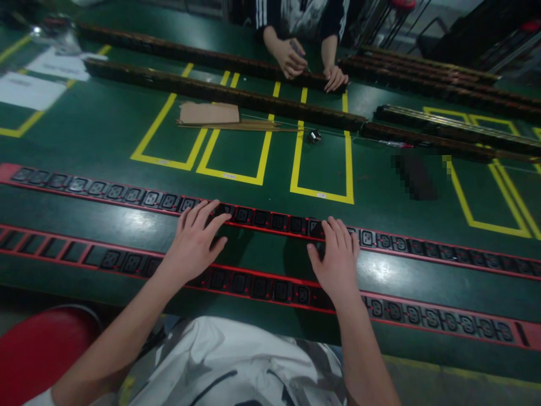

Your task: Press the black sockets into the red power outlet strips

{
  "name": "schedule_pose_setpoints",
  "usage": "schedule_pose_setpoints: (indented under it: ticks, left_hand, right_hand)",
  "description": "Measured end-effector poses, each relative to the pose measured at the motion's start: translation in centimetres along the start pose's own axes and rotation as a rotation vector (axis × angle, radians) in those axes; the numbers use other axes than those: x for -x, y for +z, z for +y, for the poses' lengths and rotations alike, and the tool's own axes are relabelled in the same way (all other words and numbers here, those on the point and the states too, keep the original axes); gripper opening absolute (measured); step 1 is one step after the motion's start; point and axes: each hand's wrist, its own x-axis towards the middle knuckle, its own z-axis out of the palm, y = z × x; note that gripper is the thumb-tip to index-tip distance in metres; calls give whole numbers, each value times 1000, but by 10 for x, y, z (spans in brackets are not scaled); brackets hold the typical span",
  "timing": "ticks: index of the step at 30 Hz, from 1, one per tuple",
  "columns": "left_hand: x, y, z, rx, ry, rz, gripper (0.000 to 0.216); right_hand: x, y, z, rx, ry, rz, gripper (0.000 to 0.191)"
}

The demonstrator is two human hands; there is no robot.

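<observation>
Two long red power strips with rows of black sockets lie across the green table. My left hand [196, 239] reaches over the near strip [422, 317], fingers spread flat, fingertips on the far strip [127, 194]. My right hand [336, 259] also lies flat with fingers stretched out, its tips touching the far strip's sockets. Neither hand holds anything.
Across the table a person's hands [291, 56] work on long dark strips [220, 93]. A piece of cardboard [209, 113] and thin rods lie on yellow floor-tape rectangles [321, 194]. More dark strips are stacked at the right [443, 79]. A red stool [40, 349] stands at my lower left. Papers [29, 90] lie far left.
</observation>
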Motion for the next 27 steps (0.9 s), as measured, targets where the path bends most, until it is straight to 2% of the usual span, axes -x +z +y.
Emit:
schedule_pose_setpoints:
  ticks: [5,7,12,15,17,19,22,27]
  left_hand:
    - [0,-1,2,32,-27,-2,45]
    - [-1,-2,3,39,-37,-3,46]
    - [-3,-3,4,57,-54,-27,52]
    - [-3,-5,4,69,-60,-24,52]
    - [-3,-6,4,83,-65,-10,50]
    - [-4,-7,4,98,-66,-1,49]
    - [-4,-8,3,106,-67,8,50]
    - [-3,-7,-1,111,-103,49,46]
  right_hand:
    - [-2,-9,-4,60,-55,7,53]
    - [-13,-16,-13,45,-138,28,52]
    - [-74,-21,-70,-94,-491,-42,52]
    - [-106,-3,-109,-126,-627,-144,52]
    - [-114,13,-124,-110,-686,-193,51]
    - [-113,29,-126,-101,-748,-216,54]
    - [-107,45,-117,-90,-799,-161,61]
    - [-109,57,-107,-138,-798,-102,52]
